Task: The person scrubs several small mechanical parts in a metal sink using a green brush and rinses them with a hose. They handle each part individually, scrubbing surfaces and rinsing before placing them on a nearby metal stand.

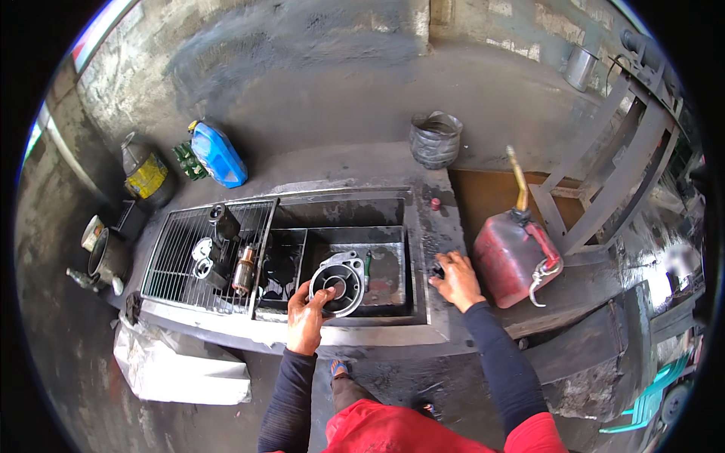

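While left grip clamps round metal housing over basin, near front edge, right grip is at surface right of basin, fingers bent; cannot tell whether holding anything. Copper-coloured armature on wire rack.

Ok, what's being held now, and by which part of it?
Left hand: the round metal housing, by its near-left wall, thumb inside. Right hand, on the ledge: can't tell whether it holds anything.

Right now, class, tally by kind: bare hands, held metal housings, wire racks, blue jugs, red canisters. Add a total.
Bare hands: 2 (left hand, right hand)
Held metal housing: 1
Wire rack: 1
Blue jug: 1
Red canister: 1
Total: 6
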A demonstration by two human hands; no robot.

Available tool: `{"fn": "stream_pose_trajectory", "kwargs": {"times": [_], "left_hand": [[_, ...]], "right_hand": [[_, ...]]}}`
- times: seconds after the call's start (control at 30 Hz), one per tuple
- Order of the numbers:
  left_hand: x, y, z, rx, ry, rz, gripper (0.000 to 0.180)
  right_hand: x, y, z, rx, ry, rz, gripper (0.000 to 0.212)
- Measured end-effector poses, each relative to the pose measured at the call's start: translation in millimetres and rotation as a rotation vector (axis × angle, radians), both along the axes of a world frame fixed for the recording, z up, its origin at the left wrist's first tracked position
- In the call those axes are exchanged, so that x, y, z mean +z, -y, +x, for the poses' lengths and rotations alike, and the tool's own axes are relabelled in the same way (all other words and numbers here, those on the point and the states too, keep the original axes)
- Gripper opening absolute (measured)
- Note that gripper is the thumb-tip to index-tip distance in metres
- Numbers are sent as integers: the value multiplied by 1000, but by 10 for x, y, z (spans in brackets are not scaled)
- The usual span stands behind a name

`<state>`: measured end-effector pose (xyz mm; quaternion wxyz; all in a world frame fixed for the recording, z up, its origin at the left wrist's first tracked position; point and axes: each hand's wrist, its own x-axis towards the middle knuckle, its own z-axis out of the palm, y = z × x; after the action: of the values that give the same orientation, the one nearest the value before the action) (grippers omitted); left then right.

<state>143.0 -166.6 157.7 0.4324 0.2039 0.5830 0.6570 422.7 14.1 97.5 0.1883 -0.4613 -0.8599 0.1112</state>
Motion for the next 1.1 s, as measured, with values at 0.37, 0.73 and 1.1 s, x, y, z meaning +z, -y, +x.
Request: {"fn": "stream_pose_trajectory", "kwargs": {"times": [0.37, 0.73, 1.1], "left_hand": [[-986, -755, -1872, -355, -150, -105, 24], [-1470, -1355, -1747, -582, -755, -392, 47], [-1958, -1575, -1570, -895, -1087, -588, 43]], "right_hand": [[-61, -217, -168, -467, -180, -6, 18], [-157, -746, -696, -557, -61, 77, 17], [-48, -1012, -563, -491, -850, -373, 20]]}}
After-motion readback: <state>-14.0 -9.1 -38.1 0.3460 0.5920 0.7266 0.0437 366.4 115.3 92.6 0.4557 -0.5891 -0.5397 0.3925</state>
